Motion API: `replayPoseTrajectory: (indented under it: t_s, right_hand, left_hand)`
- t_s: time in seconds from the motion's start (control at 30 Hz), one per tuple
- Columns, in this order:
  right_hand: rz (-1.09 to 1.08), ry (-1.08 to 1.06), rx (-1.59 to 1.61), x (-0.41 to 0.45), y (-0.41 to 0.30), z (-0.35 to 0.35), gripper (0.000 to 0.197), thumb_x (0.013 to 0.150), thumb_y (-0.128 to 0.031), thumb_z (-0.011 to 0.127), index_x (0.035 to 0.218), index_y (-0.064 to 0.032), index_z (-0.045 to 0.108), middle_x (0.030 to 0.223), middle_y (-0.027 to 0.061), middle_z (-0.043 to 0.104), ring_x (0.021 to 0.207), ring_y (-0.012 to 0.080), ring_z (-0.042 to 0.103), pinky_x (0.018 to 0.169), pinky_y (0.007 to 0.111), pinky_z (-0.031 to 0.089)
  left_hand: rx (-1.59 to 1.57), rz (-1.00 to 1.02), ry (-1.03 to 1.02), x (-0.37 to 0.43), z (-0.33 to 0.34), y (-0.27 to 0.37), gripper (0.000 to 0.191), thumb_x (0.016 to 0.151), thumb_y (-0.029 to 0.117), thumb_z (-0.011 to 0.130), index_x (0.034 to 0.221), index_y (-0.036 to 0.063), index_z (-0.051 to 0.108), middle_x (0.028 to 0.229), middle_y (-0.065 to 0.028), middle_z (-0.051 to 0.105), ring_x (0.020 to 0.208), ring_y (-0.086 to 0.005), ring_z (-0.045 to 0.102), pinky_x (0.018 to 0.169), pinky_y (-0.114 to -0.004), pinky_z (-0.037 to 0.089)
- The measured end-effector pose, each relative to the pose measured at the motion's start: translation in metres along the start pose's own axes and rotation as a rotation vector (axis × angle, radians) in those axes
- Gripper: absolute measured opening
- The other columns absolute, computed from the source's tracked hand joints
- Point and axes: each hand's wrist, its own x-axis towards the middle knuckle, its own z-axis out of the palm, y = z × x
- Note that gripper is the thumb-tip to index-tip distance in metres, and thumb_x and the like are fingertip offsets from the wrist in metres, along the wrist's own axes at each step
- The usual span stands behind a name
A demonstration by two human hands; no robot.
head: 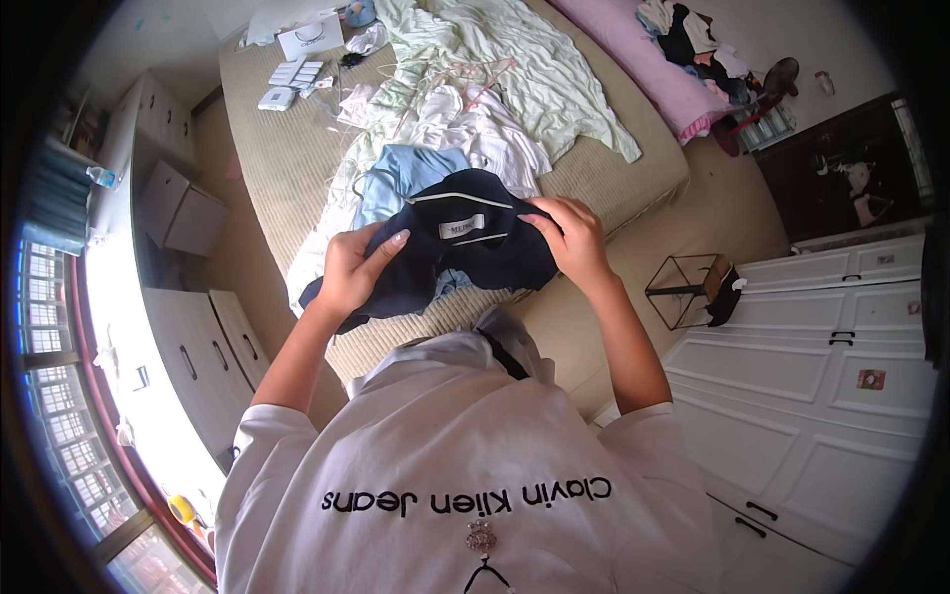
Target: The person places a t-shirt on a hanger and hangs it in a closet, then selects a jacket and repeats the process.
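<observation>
A dark navy garment with white trim and a neck label (486, 267) is stretched between my two hands at its shoulders, above the near end of the bed. My left hand (352, 263) grips the picture's left side of it, thumb on top. Its other side is pinched by my right hand (568, 234), thumb over the cloth. Just beyond the collar lie a light blue garment (415, 171) with a hanger hook beside it and a white garment (490, 134). Farther up spreads a crumpled pale green cloth (549, 82), with pink hangers (482, 74) at its near part.
A bed with a ribbed beige cover (274, 163) bears a white paper bag (312, 37) and small white boxes (297, 74). White cabinets (772, 371) stand at the right, drawers (200, 341) at the left. A wire-frame stand (679, 289) is on the floor; clothes (698, 44) are heaped beyond.
</observation>
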Motion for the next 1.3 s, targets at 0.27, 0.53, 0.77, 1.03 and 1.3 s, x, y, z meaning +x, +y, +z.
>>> replayPoseTrajectory:
  t_s: [0.27, 0.53, 0.77, 1.03, 1.3]
  right_hand:
    - [0.119, 0.176, 0.218, 0.001, -0.002, -0.016, 0.015, 0.079, -0.004, 0.067, 0.092, 0.0011, 0.064, 0.083, 0.013, 0.067, 0.071, 0.0276, 0.064, 0.063, 0.032, 0.049]
    - [0.06, 0.214, 0.277, 0.007, 0.01, -0.04, 0.011, 0.08, 0.0, 0.063, 0.092, 0.0007, 0.065, 0.08, 0.0128, 0.067, 0.066, 0.0245, 0.066, 0.058, 0.029, 0.049]
    - [0.306, 0.423, 0.308, 0.013, 0.063, -0.094, 0.014, 0.085, -0.007, 0.066, 0.091, 0.0058, 0.064, 0.071, 0.007, 0.064, 0.058, 0.009, 0.052, 0.054, 0.023, 0.043]
    - [0.032, 0.274, 0.151, 0.008, 0.098, -0.097, 0.01, 0.079, -0.005, 0.067, 0.088, 0.0007, 0.064, 0.077, 0.0136, 0.065, 0.06, 0.026, 0.062, 0.054, 0.029, 0.048]
    - [-0.104, 0.212, 0.261, 0.014, 0.132, -0.135, 0.018, 0.082, -0.004, 0.063, 0.099, 0.0, 0.065, 0.091, 0.012, 0.067, 0.08, 0.0269, 0.064, 0.072, 0.033, 0.049]
  left_hand:
    - [0.433, 0.341, -0.046, 0.023, 0.019, 0.016, 0.025, 0.082, 0.023, 0.067, 0.098, 0.0033, 0.068, 0.055, -0.0155, 0.055, 0.048, -0.0292, 0.054, 0.047, -0.035, 0.042]
    - [0.494, 0.4, -0.107, 0.047, 0.078, 0.036, 0.015, 0.08, 0.017, 0.069, 0.08, 0.0019, 0.067, 0.05, -0.015, 0.048, 0.044, -0.0315, 0.048, 0.045, -0.038, 0.038]
    - [0.541, 0.301, -0.103, 0.081, 0.104, 0.049, 0.025, 0.084, 0.024, 0.065, 0.07, 0.0039, 0.058, 0.052, -0.017, 0.05, 0.051, -0.0379, 0.052, 0.045, -0.042, 0.039]
    - [0.598, 0.464, -0.025, 0.09, 0.168, 0.085, 0.02, 0.079, 0.023, 0.069, 0.08, 0.0032, 0.066, 0.049, -0.0135, 0.05, 0.046, -0.0314, 0.053, 0.045, -0.04, 0.041]
    - [0.414, 0.34, 0.179, 0.088, 0.179, 0.091, 0.02, 0.076, 0.015, 0.072, 0.088, 0.0005, 0.068, 0.05, -0.0129, 0.051, 0.044, -0.0272, 0.049, 0.044, -0.036, 0.037]
